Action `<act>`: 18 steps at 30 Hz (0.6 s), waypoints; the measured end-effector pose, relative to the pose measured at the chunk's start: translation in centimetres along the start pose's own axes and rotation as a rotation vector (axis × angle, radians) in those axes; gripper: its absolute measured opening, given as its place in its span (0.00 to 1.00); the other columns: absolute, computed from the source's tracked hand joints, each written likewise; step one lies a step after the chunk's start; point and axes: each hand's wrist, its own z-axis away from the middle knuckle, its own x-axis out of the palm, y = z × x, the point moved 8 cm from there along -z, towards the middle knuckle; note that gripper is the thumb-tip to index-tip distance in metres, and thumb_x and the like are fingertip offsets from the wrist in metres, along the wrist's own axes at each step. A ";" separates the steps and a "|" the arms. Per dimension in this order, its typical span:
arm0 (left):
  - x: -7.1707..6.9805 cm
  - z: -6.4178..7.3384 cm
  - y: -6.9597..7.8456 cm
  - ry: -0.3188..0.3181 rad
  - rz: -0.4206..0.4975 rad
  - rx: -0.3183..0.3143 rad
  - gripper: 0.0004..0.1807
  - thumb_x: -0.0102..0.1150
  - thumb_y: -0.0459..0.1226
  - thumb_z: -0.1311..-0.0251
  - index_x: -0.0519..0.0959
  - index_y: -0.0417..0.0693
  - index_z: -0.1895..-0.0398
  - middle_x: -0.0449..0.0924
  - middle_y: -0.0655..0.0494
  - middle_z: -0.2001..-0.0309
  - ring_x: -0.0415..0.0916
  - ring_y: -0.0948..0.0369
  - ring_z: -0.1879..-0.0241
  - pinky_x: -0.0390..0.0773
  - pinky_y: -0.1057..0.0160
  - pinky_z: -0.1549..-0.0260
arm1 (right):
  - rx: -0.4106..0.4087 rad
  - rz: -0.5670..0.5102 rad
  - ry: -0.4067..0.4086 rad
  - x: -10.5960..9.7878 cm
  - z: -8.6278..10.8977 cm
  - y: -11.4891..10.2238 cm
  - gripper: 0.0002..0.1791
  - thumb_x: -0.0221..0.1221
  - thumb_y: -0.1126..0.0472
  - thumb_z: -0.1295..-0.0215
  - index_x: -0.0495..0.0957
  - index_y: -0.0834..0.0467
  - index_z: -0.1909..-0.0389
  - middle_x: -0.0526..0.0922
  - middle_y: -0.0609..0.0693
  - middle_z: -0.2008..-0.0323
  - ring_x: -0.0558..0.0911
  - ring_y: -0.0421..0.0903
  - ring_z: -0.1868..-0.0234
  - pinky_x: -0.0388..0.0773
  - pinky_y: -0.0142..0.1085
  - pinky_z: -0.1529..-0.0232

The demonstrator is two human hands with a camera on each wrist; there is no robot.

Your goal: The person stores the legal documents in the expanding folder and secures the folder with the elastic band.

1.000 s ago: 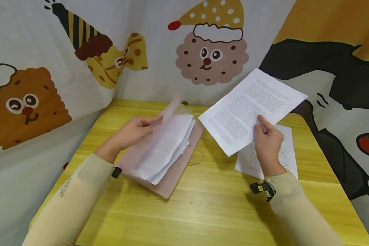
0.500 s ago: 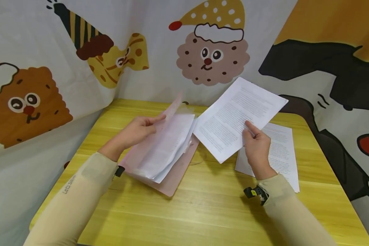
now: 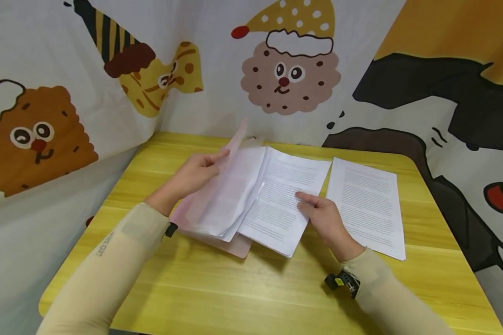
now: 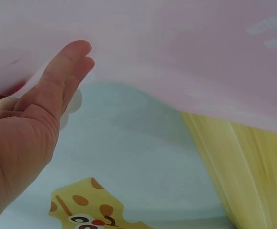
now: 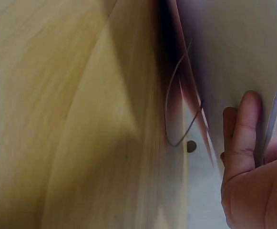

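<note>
A pink file folder point(image 3: 240, 246) lies on the table with its thin cover raised. My left hand point(image 3: 193, 176) holds that cover up near its edge; in the left wrist view the fingers point(image 4: 62, 71) lie along the pink cover point(image 4: 148, 43). White papers point(image 3: 243, 186) stand partly fanned inside. My right hand point(image 3: 324, 221) pinches a thin stack of printed sheets point(image 3: 272, 218) by its right side, the stack's left edge against the papers in the folder. In the right wrist view, fingers point(image 5: 245, 126) support the back of these sheets point(image 5: 229, 52).
Another printed stack point(image 3: 369, 209) lies at the right of the wooden table point(image 3: 218, 298). A thin cord loop point(image 5: 166, 114) hangs by the folder's edge in the right wrist view. A cartoon-printed curtain point(image 3: 209, 116) encloses the back and sides.
My right hand has brought the printed sheets left and down, from above the right stack to the folder's papers, uncovering that stack. My left hand has shifted slightly right, still holding the cover.
</note>
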 end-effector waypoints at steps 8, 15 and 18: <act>-0.3 -0.2 0.0 0.027 -0.037 -0.043 0.31 0.48 0.36 0.26 0.69 0.54 0.20 0.84 0.43 0.38 0.51 0.63 0.82 0.58 0.66 0.80 | -0.017 0.117 -0.011 -1.4 0.8 0.0 0.23 0.60 0.59 0.22 0.80 0.59 0.29 0.77 0.57 0.26 0.81 0.27 0.62 0.80 0.25 0.64; -0.1 -0.3 0.2 0.031 -0.038 -0.051 0.29 0.48 0.35 0.23 0.69 0.52 0.20 0.70 0.54 0.21 0.61 0.59 0.73 0.61 0.65 0.79 | -0.029 0.139 -0.105 0.1 0.7 0.1 0.23 0.59 0.60 0.22 0.80 0.60 0.30 0.75 0.58 0.24 0.86 0.39 0.51 0.85 0.30 0.56; 0.3 -0.2 0.2 0.016 -0.026 -0.039 0.29 0.48 0.34 0.23 0.69 0.50 0.21 0.63 0.57 0.18 0.63 0.55 0.65 0.62 0.65 0.79 | -0.035 0.157 -0.085 0.6 0.3 0.1 0.22 0.59 0.61 0.22 0.81 0.59 0.30 0.76 0.55 0.24 0.82 0.45 0.38 0.82 0.26 0.52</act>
